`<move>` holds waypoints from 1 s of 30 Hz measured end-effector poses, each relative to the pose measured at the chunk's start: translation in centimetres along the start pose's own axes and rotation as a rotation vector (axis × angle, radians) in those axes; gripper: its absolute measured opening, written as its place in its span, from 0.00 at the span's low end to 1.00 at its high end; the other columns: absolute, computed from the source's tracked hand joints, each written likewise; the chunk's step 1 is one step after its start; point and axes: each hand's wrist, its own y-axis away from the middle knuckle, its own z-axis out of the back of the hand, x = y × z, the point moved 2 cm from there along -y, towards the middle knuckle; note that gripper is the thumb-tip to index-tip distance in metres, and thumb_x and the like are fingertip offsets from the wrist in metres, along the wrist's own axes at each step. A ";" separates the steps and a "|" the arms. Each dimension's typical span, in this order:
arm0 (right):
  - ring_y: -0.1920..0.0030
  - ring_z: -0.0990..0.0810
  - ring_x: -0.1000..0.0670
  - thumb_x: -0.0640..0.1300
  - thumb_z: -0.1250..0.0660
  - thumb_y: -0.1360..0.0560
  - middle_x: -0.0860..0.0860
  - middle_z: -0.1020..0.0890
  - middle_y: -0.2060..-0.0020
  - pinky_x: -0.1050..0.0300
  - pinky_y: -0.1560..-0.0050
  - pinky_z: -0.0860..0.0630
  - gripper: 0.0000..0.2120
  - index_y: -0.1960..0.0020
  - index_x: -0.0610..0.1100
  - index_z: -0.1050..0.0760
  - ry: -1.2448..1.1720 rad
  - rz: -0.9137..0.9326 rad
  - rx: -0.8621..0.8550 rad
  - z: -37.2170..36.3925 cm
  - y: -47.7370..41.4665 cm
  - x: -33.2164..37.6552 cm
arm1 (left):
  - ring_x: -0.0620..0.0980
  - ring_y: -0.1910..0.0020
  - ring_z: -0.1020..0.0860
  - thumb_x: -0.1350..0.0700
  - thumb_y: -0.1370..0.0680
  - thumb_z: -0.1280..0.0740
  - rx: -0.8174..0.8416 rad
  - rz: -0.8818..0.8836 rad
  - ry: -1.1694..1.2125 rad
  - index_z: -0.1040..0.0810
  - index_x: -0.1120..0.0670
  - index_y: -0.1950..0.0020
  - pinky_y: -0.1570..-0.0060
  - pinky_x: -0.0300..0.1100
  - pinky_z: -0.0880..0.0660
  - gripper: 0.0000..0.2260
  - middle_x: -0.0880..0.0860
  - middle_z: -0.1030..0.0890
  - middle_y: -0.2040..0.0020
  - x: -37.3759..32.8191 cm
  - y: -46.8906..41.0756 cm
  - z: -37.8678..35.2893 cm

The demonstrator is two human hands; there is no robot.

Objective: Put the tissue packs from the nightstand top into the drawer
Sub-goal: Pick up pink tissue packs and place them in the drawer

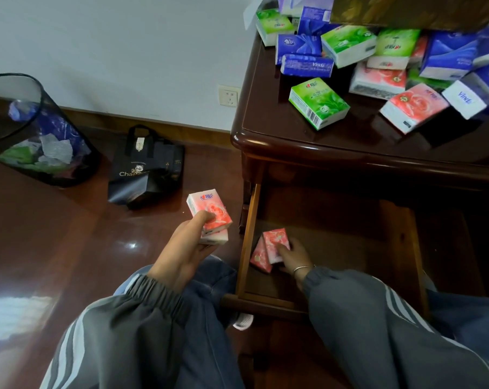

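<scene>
- the drawer [333, 234] of the dark wooden nightstand [307, 136] is pulled out, and two pink packs are seen at its front left corner.
- one of these, the upright pink pack [275, 244], is gripped by the right hand [292, 255], which is reached down inside the drawer; the leaning pink pack [258, 255] is propped against it, touching the drawer's left wall.
- a stack of pink packs [211, 217] is held in the closed left hand [190, 240], out over the floor just left of the drawer.
- the heap of packs [383, 57], in green, blue and pink, is left piled on the nightstand top.
- a green pack [317, 103] is lain apart at the heap's front.
- a mesh bin [32, 130] and a black bag [146, 167] are stood on the floor by the wall.
</scene>
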 end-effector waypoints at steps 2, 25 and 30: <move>0.47 0.21 0.43 0.48 0.38 0.22 0.42 0.19 0.45 0.48 0.43 0.24 0.15 0.41 0.40 0.25 0.202 0.018 0.035 -0.8 0.3 0.1 | 0.50 0.58 0.15 0.51 0.29 0.31 -0.002 0.001 0.001 0.23 0.57 0.44 0.62 0.41 0.20 0.17 0.54 0.14 0.58 0.0 0.0 0.0; 0.42 0.23 0.41 0.55 0.43 0.21 0.40 0.21 0.42 0.50 0.40 0.26 0.22 0.37 0.39 0.27 0.966 0.234 0.400 -1.1 3.3 2.5 | 0.51 0.51 0.16 0.52 0.26 0.32 0.083 -0.005 -0.031 0.24 0.55 0.42 0.55 0.43 0.21 0.15 0.55 0.15 0.50 -0.1 0.7 -1.0; 0.37 0.25 0.47 0.53 0.44 0.20 0.45 0.23 0.37 0.58 0.41 0.31 0.20 0.34 0.43 0.28 0.368 0.334 0.167 1.5 6.3 6.1 | 0.52 0.49 0.17 0.57 0.25 0.30 0.253 -0.027 -0.119 0.26 0.59 0.38 0.51 0.43 0.21 0.17 0.57 0.16 0.48 -0.1 1.9 -2.3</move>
